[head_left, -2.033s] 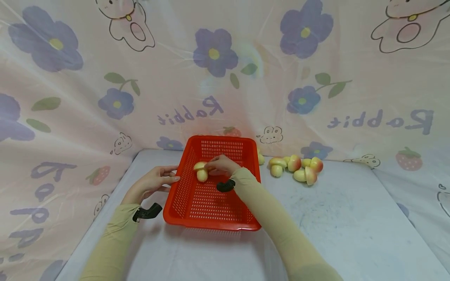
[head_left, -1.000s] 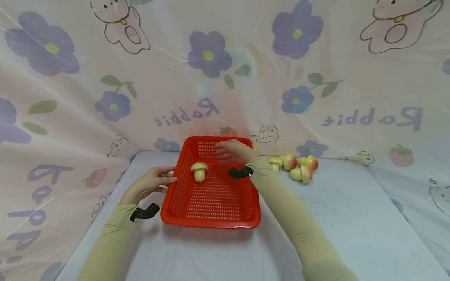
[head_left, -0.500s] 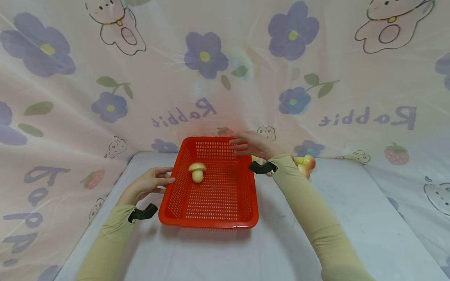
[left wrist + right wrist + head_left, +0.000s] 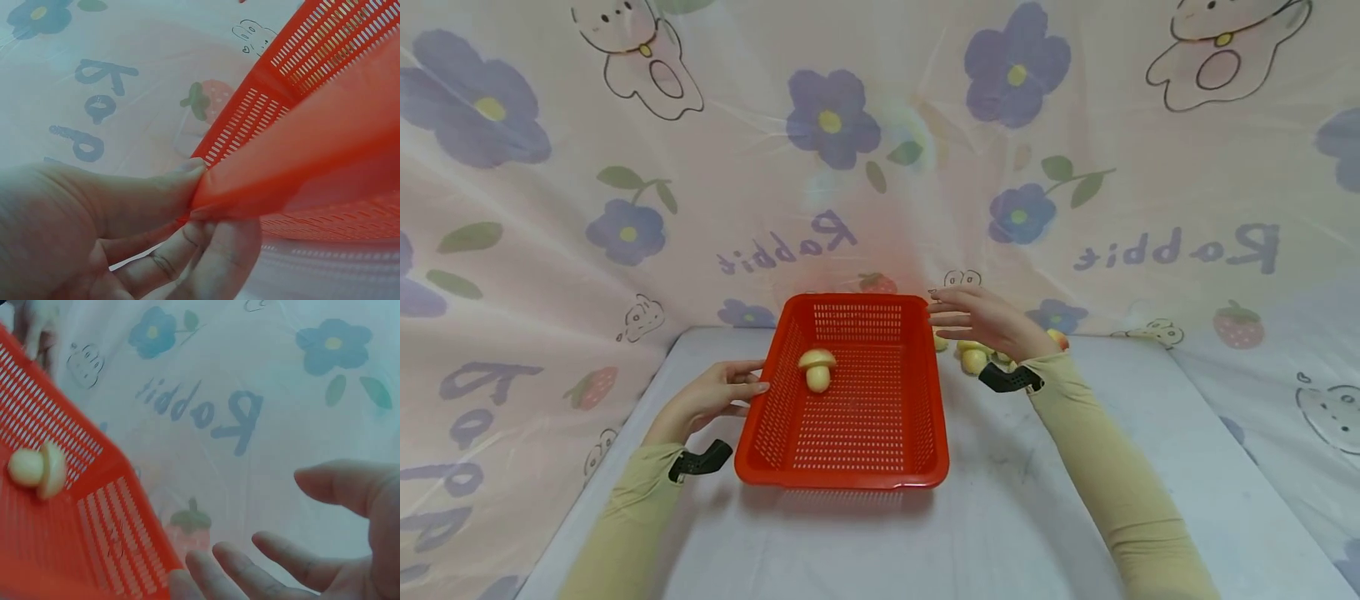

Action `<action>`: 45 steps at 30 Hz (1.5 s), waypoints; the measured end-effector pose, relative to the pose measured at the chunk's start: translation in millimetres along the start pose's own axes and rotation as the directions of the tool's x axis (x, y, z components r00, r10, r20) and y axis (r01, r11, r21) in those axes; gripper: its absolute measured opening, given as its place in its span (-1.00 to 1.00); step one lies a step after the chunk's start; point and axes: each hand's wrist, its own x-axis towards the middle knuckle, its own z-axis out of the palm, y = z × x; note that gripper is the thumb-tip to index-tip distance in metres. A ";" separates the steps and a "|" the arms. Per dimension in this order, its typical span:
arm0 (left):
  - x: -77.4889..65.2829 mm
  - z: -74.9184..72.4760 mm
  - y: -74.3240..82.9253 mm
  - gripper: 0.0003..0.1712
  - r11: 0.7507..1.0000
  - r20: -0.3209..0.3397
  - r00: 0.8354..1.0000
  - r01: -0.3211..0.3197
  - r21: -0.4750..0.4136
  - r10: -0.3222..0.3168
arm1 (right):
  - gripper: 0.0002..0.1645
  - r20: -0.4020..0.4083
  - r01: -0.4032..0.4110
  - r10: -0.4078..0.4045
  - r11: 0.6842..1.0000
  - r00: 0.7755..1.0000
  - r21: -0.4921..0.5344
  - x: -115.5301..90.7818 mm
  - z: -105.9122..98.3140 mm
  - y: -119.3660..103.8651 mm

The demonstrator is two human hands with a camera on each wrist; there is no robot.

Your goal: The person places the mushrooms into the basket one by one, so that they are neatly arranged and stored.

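Observation:
A red perforated plastic basket [image 4: 880, 481] stands on the table in the head view. My left hand [image 4: 709, 398] pinches its left rim between thumb and fingers; the left wrist view shows the thumb [image 4: 156, 194] on top of the rim and fingers curled below. Inside the basket, toward its left wall, lies a toy mushroom [image 4: 817, 370] with a pale yellow stem and cap. My right hand [image 4: 988, 319] is in the air just past the basket's right rim, its fingers spread and holding nothing. Beneath it, partly hidden, are more toy mushrooms [image 4: 975, 358].
The table [image 4: 1075, 483] has a white cover. A fabric backdrop [image 4: 880, 192] printed with flowers and rabbits hangs right behind the basket and along the left side. One reddish mushroom cap [image 4: 1058, 339] shows behind the right wrist.
My right hand has let go of the mushroom in the basket, risen, and moved right over the rim toward the other mushrooms. My left hand has kept its grip on the basket.

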 end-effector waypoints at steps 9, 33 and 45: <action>0.0 -0.5 -1.6 -0.18 1.000 0.006 1.000 -0.004 0.002 0.004 | -0.41 -0.089 -0.033 0.032 0.999 0.996 -0.009 -28.2 -29.4 22.2; -0.8 0.0 0.5 -0.18 1.000 0.009 1.000 -0.011 0.004 0.011 | -0.35 -0.213 -0.082 0.113 0.986 0.971 0.148 -107.6 -86.1 113.2; -1.6 1.2 -1.1 -0.19 1.000 0.003 1.000 -0.013 0.017 0.013 | -0.31 -0.251 -0.063 0.133 0.962 0.959 0.266 -126.7 -105.7 138.1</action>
